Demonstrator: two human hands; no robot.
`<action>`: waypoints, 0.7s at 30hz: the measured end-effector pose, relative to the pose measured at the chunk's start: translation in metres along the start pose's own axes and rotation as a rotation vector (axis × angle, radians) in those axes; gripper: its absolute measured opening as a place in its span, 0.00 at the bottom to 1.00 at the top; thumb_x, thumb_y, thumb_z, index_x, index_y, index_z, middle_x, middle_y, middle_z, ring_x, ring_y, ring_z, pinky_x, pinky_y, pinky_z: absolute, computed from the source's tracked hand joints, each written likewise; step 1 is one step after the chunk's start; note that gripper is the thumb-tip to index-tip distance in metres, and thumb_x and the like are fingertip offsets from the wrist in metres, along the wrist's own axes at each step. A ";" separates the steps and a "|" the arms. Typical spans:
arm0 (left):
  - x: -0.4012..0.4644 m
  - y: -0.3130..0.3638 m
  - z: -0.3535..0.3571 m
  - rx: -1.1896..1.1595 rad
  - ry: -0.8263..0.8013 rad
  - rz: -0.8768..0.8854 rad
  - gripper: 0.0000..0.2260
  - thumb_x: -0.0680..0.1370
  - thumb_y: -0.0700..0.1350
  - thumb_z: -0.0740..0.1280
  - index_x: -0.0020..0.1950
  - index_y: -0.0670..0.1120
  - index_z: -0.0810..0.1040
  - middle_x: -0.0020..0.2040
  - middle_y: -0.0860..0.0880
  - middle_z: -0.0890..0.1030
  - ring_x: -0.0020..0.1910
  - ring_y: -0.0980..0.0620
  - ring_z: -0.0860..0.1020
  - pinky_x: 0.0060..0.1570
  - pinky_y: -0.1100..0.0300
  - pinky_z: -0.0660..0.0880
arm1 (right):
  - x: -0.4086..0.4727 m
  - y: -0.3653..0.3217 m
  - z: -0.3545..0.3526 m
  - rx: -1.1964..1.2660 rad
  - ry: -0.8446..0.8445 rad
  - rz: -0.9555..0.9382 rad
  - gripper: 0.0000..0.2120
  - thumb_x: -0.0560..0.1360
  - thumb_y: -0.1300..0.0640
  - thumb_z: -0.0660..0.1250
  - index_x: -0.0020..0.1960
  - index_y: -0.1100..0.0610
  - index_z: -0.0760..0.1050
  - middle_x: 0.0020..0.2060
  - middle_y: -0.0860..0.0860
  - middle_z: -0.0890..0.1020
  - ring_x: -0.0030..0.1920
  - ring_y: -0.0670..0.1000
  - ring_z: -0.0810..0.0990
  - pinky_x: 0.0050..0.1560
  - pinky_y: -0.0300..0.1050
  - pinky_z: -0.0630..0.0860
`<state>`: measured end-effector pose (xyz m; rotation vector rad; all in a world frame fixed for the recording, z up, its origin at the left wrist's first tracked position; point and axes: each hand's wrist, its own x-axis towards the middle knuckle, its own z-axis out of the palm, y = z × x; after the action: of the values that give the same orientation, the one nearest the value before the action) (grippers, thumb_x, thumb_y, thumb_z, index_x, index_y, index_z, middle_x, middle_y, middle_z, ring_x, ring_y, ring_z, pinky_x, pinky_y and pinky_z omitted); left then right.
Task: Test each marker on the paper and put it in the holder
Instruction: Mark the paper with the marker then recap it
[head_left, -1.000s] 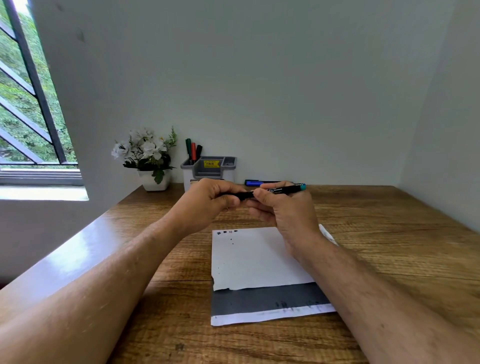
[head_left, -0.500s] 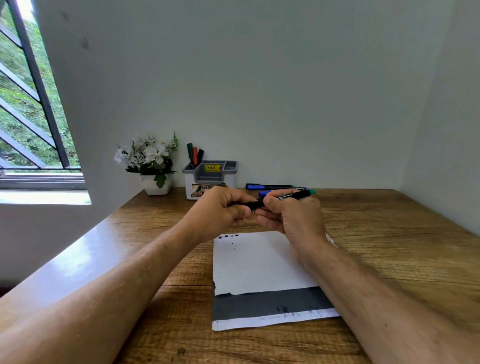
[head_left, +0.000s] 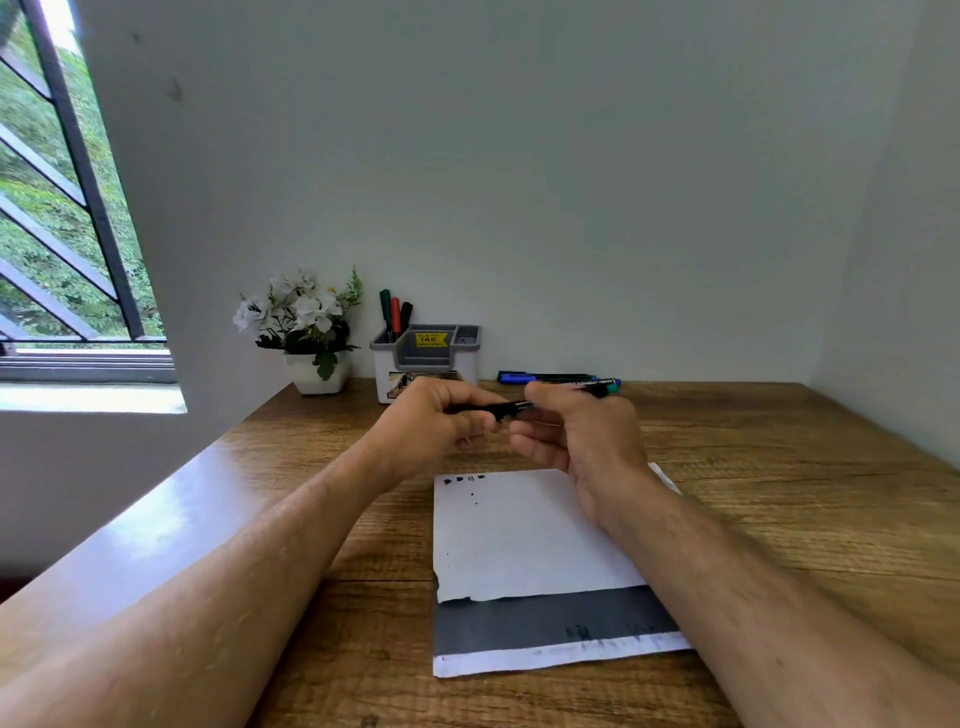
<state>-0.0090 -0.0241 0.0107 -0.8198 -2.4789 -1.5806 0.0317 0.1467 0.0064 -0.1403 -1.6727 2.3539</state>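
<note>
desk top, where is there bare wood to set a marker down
Bare wood runs along the wooden desk right of the white paper sheet, and left of it toward the window. The far edge is crowded: white flower pot, grey marker holder, blue marker lying by the wall.

Five markers (head_left: 558, 399), one holder (head_left: 431, 374), one paper (head_left: 519, 540).

Pale walls (head_left: 571, 156), barred window (head_left: 57, 218), wooden desk (head_left: 779, 467).

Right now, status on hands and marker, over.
Left hand and right hand both grip the black teal-ended marker, above the white paper. Grey holder path unobstructed.
</note>
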 end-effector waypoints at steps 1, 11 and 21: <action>0.001 -0.003 -0.002 -0.001 0.012 -0.017 0.12 0.78 0.41 0.70 0.49 0.59 0.85 0.44 0.57 0.85 0.42 0.60 0.81 0.46 0.62 0.76 | 0.002 -0.001 0.000 0.009 0.017 -0.002 0.08 0.72 0.59 0.75 0.46 0.63 0.83 0.34 0.57 0.87 0.33 0.54 0.87 0.33 0.46 0.83; 0.004 -0.011 -0.009 -0.532 0.156 -0.120 0.17 0.72 0.35 0.73 0.60 0.46 0.80 0.52 0.40 0.83 0.43 0.50 0.84 0.42 0.62 0.80 | 0.007 -0.001 -0.010 -0.132 0.079 -0.052 0.03 0.73 0.62 0.74 0.41 0.60 0.84 0.27 0.53 0.83 0.25 0.51 0.80 0.28 0.41 0.77; 0.006 0.002 0.003 -0.990 0.300 -0.117 0.20 0.70 0.40 0.71 0.62 0.41 0.76 0.52 0.42 0.85 0.38 0.53 0.82 0.35 0.65 0.80 | 0.004 0.000 -0.007 -0.181 0.032 -0.055 0.03 0.75 0.60 0.73 0.43 0.56 0.83 0.30 0.52 0.84 0.23 0.46 0.77 0.23 0.38 0.73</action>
<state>-0.0125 -0.0186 0.0133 -0.4227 -1.4702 -2.7456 0.0295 0.1542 0.0038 -0.1614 -1.8486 2.1472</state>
